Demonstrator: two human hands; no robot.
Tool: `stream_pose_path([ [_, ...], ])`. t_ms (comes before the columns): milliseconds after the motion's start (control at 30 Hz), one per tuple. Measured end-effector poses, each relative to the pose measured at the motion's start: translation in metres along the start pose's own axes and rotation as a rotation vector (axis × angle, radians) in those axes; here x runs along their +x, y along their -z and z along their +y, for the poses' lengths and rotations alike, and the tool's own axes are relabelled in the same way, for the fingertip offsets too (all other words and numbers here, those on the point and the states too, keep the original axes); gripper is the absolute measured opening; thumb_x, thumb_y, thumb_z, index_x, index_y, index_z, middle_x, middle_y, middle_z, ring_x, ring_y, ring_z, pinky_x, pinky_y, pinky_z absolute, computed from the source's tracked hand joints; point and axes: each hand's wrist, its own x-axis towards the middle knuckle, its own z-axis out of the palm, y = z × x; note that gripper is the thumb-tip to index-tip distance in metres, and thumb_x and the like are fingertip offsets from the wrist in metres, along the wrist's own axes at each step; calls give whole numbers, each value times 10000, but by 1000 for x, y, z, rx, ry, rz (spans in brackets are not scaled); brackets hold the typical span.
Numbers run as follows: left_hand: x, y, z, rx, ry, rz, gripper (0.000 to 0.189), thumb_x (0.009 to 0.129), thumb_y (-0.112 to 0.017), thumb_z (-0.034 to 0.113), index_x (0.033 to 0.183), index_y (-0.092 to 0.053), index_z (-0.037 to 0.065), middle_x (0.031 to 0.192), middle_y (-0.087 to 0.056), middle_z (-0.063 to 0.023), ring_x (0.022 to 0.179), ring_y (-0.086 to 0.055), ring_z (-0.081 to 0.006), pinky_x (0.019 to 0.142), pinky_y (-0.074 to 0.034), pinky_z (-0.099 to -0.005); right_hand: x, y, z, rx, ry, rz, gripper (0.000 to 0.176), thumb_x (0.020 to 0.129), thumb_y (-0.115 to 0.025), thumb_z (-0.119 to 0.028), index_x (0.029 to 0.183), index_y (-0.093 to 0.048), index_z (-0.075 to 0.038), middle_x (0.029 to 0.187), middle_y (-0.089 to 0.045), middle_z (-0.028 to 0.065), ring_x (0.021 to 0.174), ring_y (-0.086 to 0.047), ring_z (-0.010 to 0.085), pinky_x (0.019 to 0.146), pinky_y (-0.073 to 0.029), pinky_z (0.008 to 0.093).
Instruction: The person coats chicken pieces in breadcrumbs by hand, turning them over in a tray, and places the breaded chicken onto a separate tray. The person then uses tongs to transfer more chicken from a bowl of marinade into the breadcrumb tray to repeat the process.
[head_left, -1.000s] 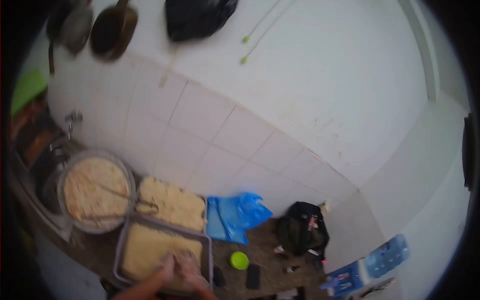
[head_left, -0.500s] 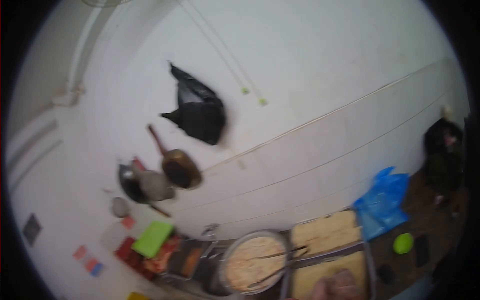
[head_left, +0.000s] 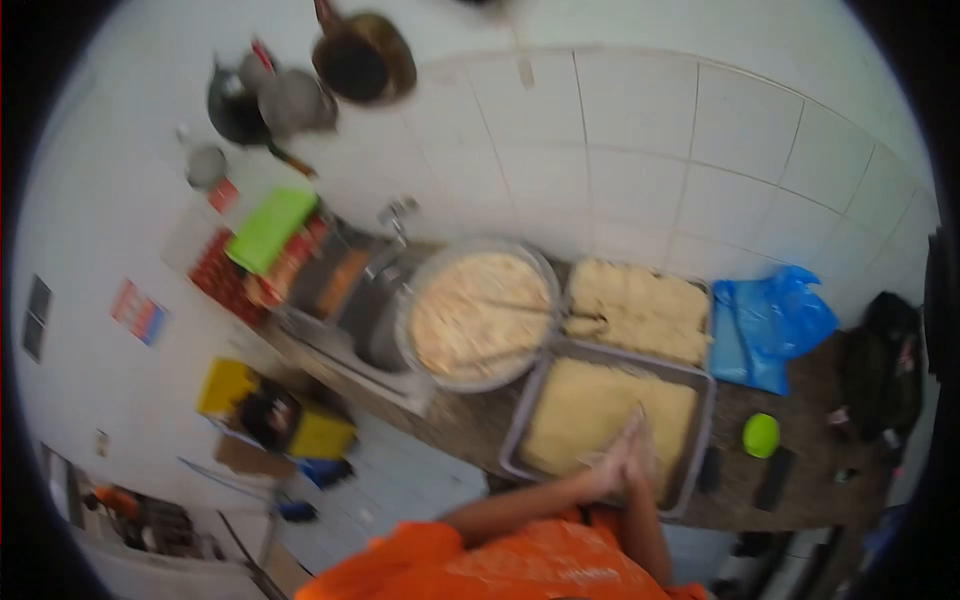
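My left hand and my right hand meet palm to palm, fingers pressed together, over a grey tray. Whatever lies between the palms, if anything, is hidden. Pale yellow crumbs fill this tray in a thick layer. Behind it, a second tray holds rows of crumb-coated pieces. To the left stands a wide round basin with a creamy, pale orange mixture. Tongs or a similar long tool lie across its right rim.
Left of the basin is a metal sink with a tap. A blue plastic bag, a round green object and a dark bag sit on the right of the counter. Pans hang on the wall.
My view has tilted down from the wall to the counter, so the trays, basin and both forearms show more fully. My hands stay together over the crumb tray.
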Motion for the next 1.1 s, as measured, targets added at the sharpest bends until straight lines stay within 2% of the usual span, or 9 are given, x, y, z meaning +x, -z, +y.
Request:
stream_pose_path([
  [100, 25, -6, -15, -95, 244, 86, 724, 947, -296, 605, 1452, -297, 86, 1430, -387, -49, 1289, -352, -228, 1081, -275, -349, -7, -3, -2, 730, -458, -24, 619, 1000, -259, -474, 1435, -319, -39, 1479, -324, 107, 1358, -298, 233, 1104, -241, 328],
  [300, 32, 4, 60, -14, 7, 364, 671, 970, -296, 530, 1420, -292, 33, 1393, -377, -122, 1217, -401, -246, 1034, -322, -342, -51, 37, -186, -31, -203, -443, 613, 997, -314, -454, 1428, -329, -19, 1465, -362, 75, 1345, -329, 217, 1099, -251, 325],
  [367, 23, -1, 44, -96, -18, 336, 659, 970, -297, 523, 1401, -315, 24, 1376, -394, -123, 1199, -416, -240, 1014, -335, -347, -60, 23, -217, -424, -138, -76, 613, 997, -292, -458, 1393, -379, 2, 1440, -394, 112, 1333, -352, 258, 1097, -251, 341],
  [467, 13, -16, 28, -196, -95, 187, 631, 972, -301, 502, 1343, -382, -1, 1324, -448, -126, 1146, -460, -225, 953, -374, -362, 11, 31, -39, -928, 640, 47, 563, 1003, -273, -430, 1383, -376, -27, 1284, -487, 197, 1157, -480, 319, 1007, -343, 400],
  [567, -17, -19, 52, -234, 83, 134, 604, 977, -295, 484, 1318, -420, 1, 1298, -478, -129, 1121, -487, -218, 947, -389, -360, -3, 39, -136, -486, -132, 43, 543, 1009, -253, -404, 1397, -361, -40, 1249, -513, 198, 1111, -511, 326, 980, -370, 406],
  [733, 7, 12, 59, -448, 177, 59, 603, 979, -278, 487, 1317, -432, 12, 1259, -520, -145, 1127, -508, -209, 967, -394, -346, -23, 13, -203, -127, -148, -121, 524, 1004, -276, -397, 1325, -440, -17, 1231, -527, 223, 1109, -513, 339, 960, -383, 420],
  [867, -33, 17, 93, -149, 56, 152, 600, 968, -287, 506, 1294, -464, 35, 1237, -558, -146, 1134, -522, -239, 932, -409, -371, 11, 5, -158, -547, -169, -170, 522, 984, -355, -418, 1212, -565, 1, 1231, -561, 235, 1185, -501, 355, 997, -373, 404],
  [933, -43, 50, 106, -21, 152, 146, 577, 967, -305, 493, 1260, -498, 35, 1212, -581, -143, 1119, -537, -249, 892, -428, -387, 38, 2, -145, -646, 390, 194, 424, 949, -473, -358, 1126, -598, 7, 1134, -580, 270, 1021, -570, 419, 868, -434, 471],
  [1100, -78, 83, 132, 1463, -227, 59, 498, 958, -375, 409, 1054, -576, -35, 1114, -598, -249, 1078, -549, -370, 868, -437, -437, 92, -77, -268, -852, 671, -47, 720, 762, -675, -485, 1217, -521, 51, 1207, -561, 246, 1128, -522, 387, 963, -401, 434],
])
